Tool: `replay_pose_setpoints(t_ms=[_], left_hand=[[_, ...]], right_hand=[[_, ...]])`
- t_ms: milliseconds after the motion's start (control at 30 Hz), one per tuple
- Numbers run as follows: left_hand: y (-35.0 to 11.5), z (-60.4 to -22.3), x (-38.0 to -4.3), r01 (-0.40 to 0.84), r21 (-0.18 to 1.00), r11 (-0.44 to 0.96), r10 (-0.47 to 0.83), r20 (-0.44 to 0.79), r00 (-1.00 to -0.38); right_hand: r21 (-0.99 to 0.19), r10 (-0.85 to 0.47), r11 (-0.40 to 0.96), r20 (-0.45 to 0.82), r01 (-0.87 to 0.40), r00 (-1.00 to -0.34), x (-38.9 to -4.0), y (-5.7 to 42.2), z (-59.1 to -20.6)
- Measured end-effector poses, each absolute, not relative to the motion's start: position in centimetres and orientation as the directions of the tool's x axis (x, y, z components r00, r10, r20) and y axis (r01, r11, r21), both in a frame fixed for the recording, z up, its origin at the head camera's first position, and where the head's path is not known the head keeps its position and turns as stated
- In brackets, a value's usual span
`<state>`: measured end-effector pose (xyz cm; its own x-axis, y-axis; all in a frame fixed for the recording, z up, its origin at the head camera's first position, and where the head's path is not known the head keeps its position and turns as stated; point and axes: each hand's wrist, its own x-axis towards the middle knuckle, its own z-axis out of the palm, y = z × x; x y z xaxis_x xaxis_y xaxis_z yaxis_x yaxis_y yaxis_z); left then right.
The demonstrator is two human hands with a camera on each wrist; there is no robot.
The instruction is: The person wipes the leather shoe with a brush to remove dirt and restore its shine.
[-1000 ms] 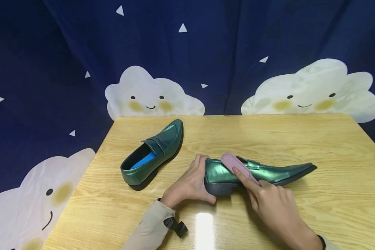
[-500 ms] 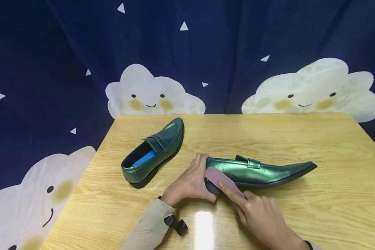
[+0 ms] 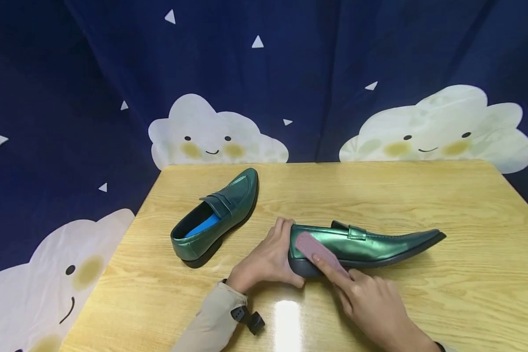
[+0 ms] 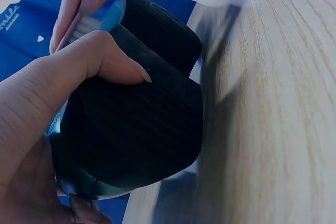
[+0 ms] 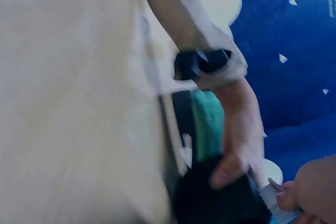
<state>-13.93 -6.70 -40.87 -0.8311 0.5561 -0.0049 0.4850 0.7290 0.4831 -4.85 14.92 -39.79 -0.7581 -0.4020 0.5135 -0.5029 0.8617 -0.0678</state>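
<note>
At the far left of the frame, a dark blue curtain [image 3: 48, 73] hangs down, and a big white cloud [image 3: 39, 274] with a smile sits in the lower left. Next comes the wooden table [image 3: 127, 303]. Left of the middle, a green shoe [image 3: 237, 200] stands on its sole, its toe aimed at the top of the frame. There is something bright blue [image 3: 201, 226] inside it. Above this shoe, a smiling middle cloud [image 3: 215, 132] shows on the curtain.

At the bottom, left of the middle, is a tan sleeve [image 3: 213, 318] with a black strap [image 3: 248, 319]. The left hand [image 3: 268, 259] comes out of it and holds the back end of the second shoe [image 3: 378, 247]. Its thumb [image 4: 115, 61] presses the dark bottom of the heel.

That shoe lies right of the middle, its side showing, its toe pointing right. Over its side, near the heel, is a pink brush [image 3: 319, 252]. The right hand [image 3: 374, 303], lower right of the middle, grips the brush, one finger flat along its back. The right wrist view is blurry, so I can't be sure whether the bristles [image 5: 270, 198] touch the shoe. A last cloud [image 3: 435, 132] smiles at upper right.
</note>
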Motion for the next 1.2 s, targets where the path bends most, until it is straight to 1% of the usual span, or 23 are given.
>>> replay_pose_setpoints(t_ms=[100, 233, 367, 500, 633, 700, 767, 933, 1000, 1100, 1200], left_hand=[[-6.7, -40.8, -13.9, 0.485, 0.485, 0.727, 0.558, -0.006, -0.830], [-6.7, -40.7, -13.8, 0.485, 0.497, 0.720, 0.563, -0.009, -0.826], [-6.7, -40.7, -13.6, 0.480, 0.496, 0.724, 0.559, -0.014, -0.829], [-6.8, -40.6, -13.3, 0.478, 0.477, 0.737, 0.550, -0.013, -0.835], [-6.8, -40.6, -13.0, 0.481, 0.472, 0.739, 0.546, -0.003, -0.837], [-6.6, -40.8, -12.9, 0.479, 0.477, 0.737, 0.545, 0.000, -0.838], [-6.4, -40.9, -12.7, 0.474, 0.482, 0.737, 0.542, -0.004, -0.840], [-6.2, -41.1, -12.2, 0.456, 0.501, 0.736, 0.540, -0.028, -0.841], [-6.2, -41.2, -12.2, 0.459, 0.500, 0.735, 0.541, -0.023, -0.841], [-6.3, -41.0, -12.5, 0.470, 0.486, 0.737, 0.541, -0.007, -0.841], [-6.4, -40.8, -12.9, 0.474, 0.470, 0.744, 0.536, 0.003, -0.844]], right_hand=[[-0.074, -0.416, 0.852, 0.505, -0.518, -0.756, -4.4, 14.9, -40.0], [-0.116, -0.327, 0.888, 0.519, -0.445, -0.789, -4.3, 16.2, -39.7], [-0.135, -0.264, 0.909, 0.543, -0.393, -0.797, -4.1, 17.0, -39.5], [-0.170, -0.246, 0.904, 0.544, -0.392, -0.802, -3.5, 15.2, -40.1], [-0.211, -0.257, 0.887, 0.513, -0.411, -0.819, -3.0, 13.3, -40.6], [-0.227, -0.245, 0.887, 0.507, -0.401, -0.827, -2.9, 13.2, -40.7], [-0.247, -0.197, 0.897, 0.519, -0.367, -0.831, -2.9, 13.8, -40.8], [-0.291, -0.045, 0.918, 0.597, -0.268, -0.801, -2.8, 15.5, -41.4], [-0.300, -0.025, 0.915, 0.627, -0.270, -0.779, -2.9, 15.6, -41.6], [-0.291, -0.053, 0.907, 0.637, -0.304, -0.769, -3.1, 15.1, -42.1], [-0.264, -0.117, 0.895, 0.640, -0.361, -0.760, -3.2, 14.2, -42.5]])
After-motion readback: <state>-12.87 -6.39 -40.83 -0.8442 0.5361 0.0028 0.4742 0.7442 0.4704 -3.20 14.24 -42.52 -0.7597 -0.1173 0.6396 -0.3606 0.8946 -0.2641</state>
